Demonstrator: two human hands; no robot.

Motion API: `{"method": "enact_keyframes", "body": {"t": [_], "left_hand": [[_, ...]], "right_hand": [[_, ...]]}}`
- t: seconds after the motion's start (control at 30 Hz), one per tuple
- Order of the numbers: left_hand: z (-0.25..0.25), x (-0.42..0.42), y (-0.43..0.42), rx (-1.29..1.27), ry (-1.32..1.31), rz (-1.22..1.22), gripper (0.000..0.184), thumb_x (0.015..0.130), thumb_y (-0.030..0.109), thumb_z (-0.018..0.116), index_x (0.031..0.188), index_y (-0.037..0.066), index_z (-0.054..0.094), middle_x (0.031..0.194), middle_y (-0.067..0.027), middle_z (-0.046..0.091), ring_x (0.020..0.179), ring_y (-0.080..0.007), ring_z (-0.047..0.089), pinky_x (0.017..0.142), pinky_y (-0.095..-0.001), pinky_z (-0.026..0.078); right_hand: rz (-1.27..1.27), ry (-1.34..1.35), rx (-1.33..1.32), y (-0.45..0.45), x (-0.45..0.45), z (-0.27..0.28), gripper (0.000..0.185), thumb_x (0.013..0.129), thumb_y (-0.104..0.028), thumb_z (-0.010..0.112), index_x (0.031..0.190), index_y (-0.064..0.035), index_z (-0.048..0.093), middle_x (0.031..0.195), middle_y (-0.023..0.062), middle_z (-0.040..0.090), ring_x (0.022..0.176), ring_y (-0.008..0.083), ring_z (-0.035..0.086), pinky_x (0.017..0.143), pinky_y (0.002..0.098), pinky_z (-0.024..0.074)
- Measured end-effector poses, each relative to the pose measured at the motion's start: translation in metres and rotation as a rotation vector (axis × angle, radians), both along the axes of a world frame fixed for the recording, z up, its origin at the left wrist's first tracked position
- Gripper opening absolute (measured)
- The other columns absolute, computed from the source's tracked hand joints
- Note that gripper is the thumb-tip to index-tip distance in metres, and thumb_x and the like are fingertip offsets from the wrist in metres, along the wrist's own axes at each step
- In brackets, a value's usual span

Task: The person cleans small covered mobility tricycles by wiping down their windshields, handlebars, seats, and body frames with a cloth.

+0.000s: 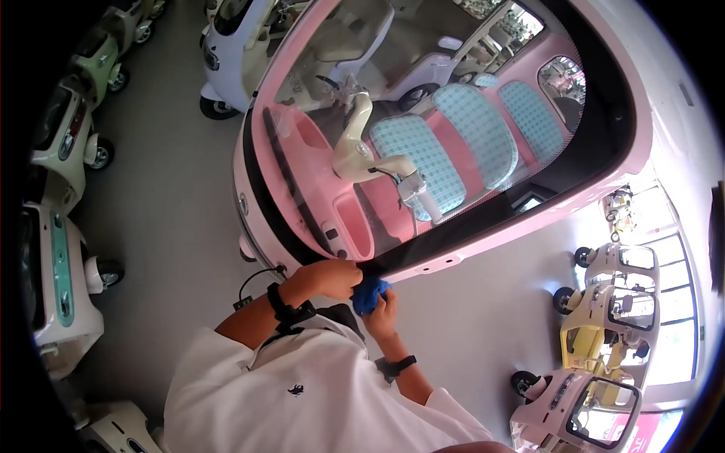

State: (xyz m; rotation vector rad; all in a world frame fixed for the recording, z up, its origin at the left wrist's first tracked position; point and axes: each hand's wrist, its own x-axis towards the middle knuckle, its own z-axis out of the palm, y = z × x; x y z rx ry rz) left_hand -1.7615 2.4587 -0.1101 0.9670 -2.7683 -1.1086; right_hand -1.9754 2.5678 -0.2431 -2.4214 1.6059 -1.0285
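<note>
A crumpled blue cloth (368, 296) is bunched between my hands, just below the front edge of a pink three-wheeled vehicle (332, 219). My left hand (338, 278) is closed at the cloth's left side, its fingertips mostly hidden. From the right, my right hand (382, 313) pinches the cloth with bent fingers. Behind the vehicle's windshield are cream handlebars (355, 151) and seats with blue checked covers (419, 162). Both my wrists wear black bands.
A lavender vehicle (226, 60) stands beyond the pink one. Several pale vehicles line the left, including a white one with a teal panel (62, 268). More small vehicles (581, 408) stand at the right near windows. Grey floor (174, 196) lies between.
</note>
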Motion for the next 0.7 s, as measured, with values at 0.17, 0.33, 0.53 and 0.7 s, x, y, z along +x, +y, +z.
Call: {"method": "enact_keyframes", "body": {"t": [0.17, 0.33, 0.53, 0.7], "left_hand": [[0.046, -0.001, -0.006, 0.107, 0.311, 0.073, 0.021, 0.086, 0.016, 0.06, 0.089, -0.004, 0.066, 0.079, -0.0271, 0.063, 0.076, -0.0437, 0.065, 0.069, -0.047, 0.05], [0.05, -0.009, -0.007, 0.129, 0.51, 0.21, 0.023, 0.085, 0.015, 0.063, 0.085, -0.007, 0.063, 0.072, -0.0282, 0.06, 0.07, -0.0437, 0.063, 0.063, -0.0428, 0.048], [0.005, 0.0, 0.002, 0.065, 0.292, 0.084, 0.024, 0.083, 0.021, 0.062, 0.081, -0.003, 0.066, 0.078, -0.0275, 0.063, 0.077, -0.0432, 0.065, 0.071, -0.0444, 0.051], [-0.045, 0.004, 0.028, 0.072, 0.221, 0.05, 0.024, 0.089, 0.021, 0.059, 0.078, 0.0, 0.065, 0.071, -0.0233, 0.065, 0.069, -0.0387, 0.067, 0.067, -0.0457, 0.053]], "right_hand": [[-0.134, -0.087, -0.093, -0.016, -0.019, 0.049, 0.059, 0.062, 0.003, 0.072, 0.118, -0.0011, 0.052, 0.122, 0.027, 0.049, 0.109, 0.0473, 0.053, 0.094, 0.0551, 0.0449], [-0.196, -0.162, -0.219, -0.026, -0.002, 0.067, 0.061, 0.068, 0.003, 0.074, 0.12, -0.0013, 0.043, 0.122, 0.0271, 0.048, 0.109, 0.0464, 0.052, 0.093, 0.054, 0.0433], [-0.092, -0.154, -0.078, -0.012, -0.012, 0.009, 0.058, 0.07, -0.003, 0.079, 0.115, -0.0018, 0.043, 0.117, 0.0254, 0.051, 0.101, 0.0448, 0.057, 0.084, 0.0523, 0.0481], [-0.13, -0.032, 0.237, 0.003, -0.011, -0.028, 0.049, 0.071, -0.002, 0.074, 0.113, 0.0016, 0.047, 0.118, 0.0254, 0.05, 0.102, 0.0476, 0.056, 0.084, 0.0505, 0.0496]]}}
